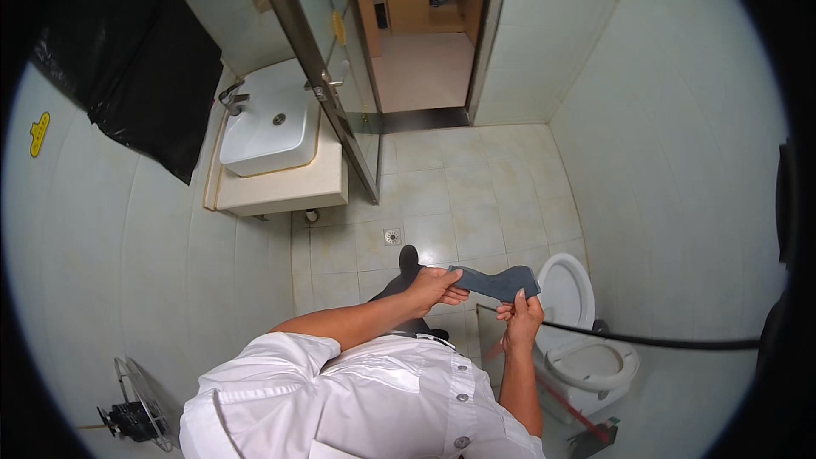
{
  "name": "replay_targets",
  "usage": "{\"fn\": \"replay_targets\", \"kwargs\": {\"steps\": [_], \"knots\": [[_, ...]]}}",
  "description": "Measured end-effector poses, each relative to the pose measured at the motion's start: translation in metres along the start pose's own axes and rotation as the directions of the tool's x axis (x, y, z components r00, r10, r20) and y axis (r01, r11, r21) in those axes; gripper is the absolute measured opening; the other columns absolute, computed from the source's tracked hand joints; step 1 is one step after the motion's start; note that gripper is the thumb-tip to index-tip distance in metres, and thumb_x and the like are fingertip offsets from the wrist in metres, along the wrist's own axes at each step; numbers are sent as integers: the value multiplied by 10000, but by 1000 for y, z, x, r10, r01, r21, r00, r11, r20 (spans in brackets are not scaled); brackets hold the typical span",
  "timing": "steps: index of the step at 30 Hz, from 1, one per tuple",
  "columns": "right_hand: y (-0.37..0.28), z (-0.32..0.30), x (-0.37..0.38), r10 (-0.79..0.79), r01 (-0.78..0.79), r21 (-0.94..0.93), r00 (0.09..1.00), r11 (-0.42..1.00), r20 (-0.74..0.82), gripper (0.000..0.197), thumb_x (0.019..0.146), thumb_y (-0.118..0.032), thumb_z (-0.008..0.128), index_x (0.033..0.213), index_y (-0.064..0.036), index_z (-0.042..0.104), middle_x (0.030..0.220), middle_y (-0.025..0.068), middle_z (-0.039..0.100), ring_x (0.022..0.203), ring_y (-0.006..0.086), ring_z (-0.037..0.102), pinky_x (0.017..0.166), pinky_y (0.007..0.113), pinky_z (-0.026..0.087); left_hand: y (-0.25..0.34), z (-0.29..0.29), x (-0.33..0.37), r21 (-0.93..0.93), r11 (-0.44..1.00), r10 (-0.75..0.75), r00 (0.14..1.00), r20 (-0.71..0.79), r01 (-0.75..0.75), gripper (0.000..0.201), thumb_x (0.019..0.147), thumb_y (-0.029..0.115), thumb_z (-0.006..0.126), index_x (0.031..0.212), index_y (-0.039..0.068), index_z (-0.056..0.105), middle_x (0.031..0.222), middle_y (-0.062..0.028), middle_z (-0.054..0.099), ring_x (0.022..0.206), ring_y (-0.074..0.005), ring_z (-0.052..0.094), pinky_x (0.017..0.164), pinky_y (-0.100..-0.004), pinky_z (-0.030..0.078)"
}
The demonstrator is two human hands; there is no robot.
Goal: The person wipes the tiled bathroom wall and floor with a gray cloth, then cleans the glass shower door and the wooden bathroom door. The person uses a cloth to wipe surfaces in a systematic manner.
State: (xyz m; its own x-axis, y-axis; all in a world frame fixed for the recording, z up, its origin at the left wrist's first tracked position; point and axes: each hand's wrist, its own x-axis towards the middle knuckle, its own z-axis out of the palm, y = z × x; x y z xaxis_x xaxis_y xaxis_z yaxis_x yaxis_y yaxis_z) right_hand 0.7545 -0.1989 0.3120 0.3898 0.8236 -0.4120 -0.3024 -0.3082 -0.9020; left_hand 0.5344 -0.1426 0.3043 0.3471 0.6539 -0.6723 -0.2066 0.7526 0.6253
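A dark blue-grey sock (pixel 493 282) is stretched between my two hands in front of my waist. My left hand (pixel 436 287) pinches its left end, thumb on top. At the right end, my right hand (pixel 520 316) grips the lower edge between thumb and fingers. The fabric dips in the middle and widens toward the right. Below my hands show my dark trousers and one dark shoe (pixel 410 257).
At right stands a white toilet (pixel 592 364) with its lid raised, beside a dark-edged glass panel (pixel 646 342). A white washbasin (pixel 276 138) sits on a counter at left. The glass door (pixel 321 51) stands open at a doorway. A floor drain (pixel 392 236) lies ahead.
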Motion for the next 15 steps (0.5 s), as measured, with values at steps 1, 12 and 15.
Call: {"fn": "replay_targets", "kwargs": {"steps": [1, 12, 15], "knots": [[-1, 5, 5, 6, -6, 7, 1000, 1000, -9, 251, 1065, -224, 578, 893, -42, 557, 719, 121, 658, 536, 164, 646, 455, 261, 518, 5, -1, 3, -24, 1000, 4, 1000, 3, -4, 406, 1054, 316, 591, 1058, -81, 675, 1032, -222, 726, 922, -294, 745, 818, -362, 621], [-1, 59, 78, 334, -326, 100, 939, 940, -80, 256, 1067, -218, 577, 871, -68, 509, 703, 117, 668, 519, 164, 632, 431, 272, 509, 60, -34, 88, -125, 987, -106, 994, -31, 102, 418, 1030, 365, 635, 1046, -52, 650, 958, -208, 740, 883, -269, 757, 752, -334, 625], [-9, 91, 123, 345, -337, 90, 935, 937, -83, 255, 1060, -222, 593, 876, -71, 501, 689, 97, 650, 511, 165, 620, 423, 278, 506, 85, -53, 107, -115, 987, -120, 992, -39, 114, 414, 1031, 362, 631, 1088, -48, 647, 1003, -209, 740, 905, -272, 757, 764, -344, 622]]}}
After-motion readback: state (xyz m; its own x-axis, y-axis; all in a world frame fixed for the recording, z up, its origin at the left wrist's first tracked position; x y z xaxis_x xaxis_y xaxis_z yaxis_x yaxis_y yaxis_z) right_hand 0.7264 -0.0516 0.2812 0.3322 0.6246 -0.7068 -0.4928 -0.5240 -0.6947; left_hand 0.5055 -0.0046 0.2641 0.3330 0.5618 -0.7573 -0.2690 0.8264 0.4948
